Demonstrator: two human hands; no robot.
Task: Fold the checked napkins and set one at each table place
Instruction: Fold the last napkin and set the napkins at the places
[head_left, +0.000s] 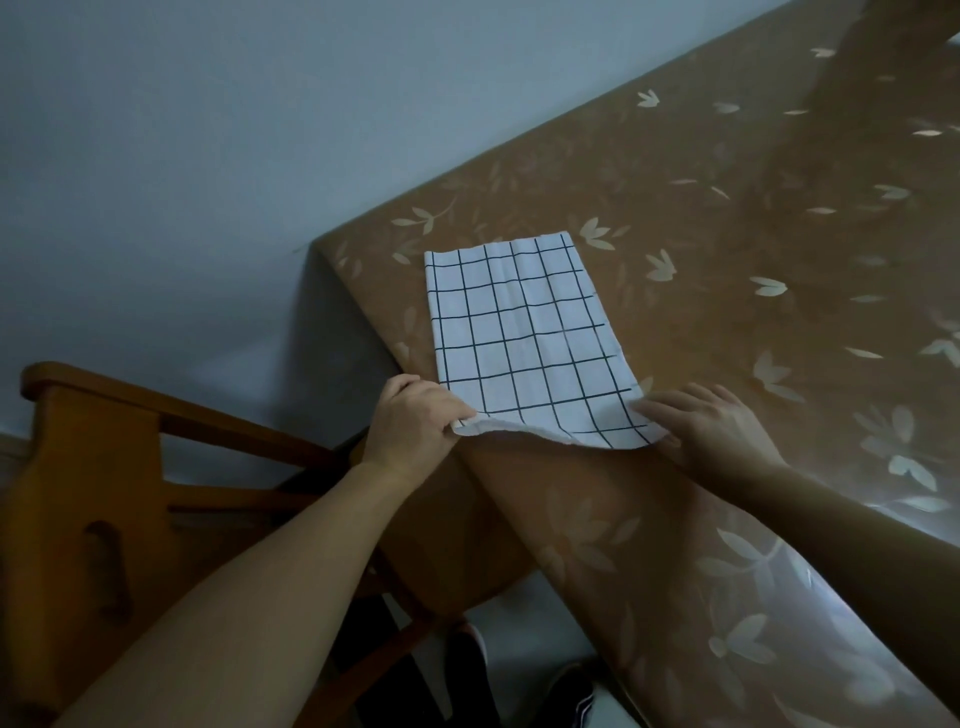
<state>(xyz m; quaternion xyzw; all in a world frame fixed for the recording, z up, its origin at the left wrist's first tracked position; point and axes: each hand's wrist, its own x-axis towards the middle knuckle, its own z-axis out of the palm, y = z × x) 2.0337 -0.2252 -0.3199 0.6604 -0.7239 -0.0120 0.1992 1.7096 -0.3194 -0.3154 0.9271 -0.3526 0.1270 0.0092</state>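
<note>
A white napkin with a dark check (524, 338) lies as a long folded strip near the corner of the table (727, 249), which wears a brown cloth with pale leaves. My left hand (415, 423) pinches the napkin's near left corner, which is lifted slightly off the table edge. My right hand (711, 426) rests at the near right corner with its fingers on the cloth's edge; whether it grips or only presses is not clear.
A wooden chair (104, 467) stands to the left, close against the table's corner. A pale wall rises behind the table. The tablecloth hangs down over the near edge, and dark shoes (566, 691) show on the floor below.
</note>
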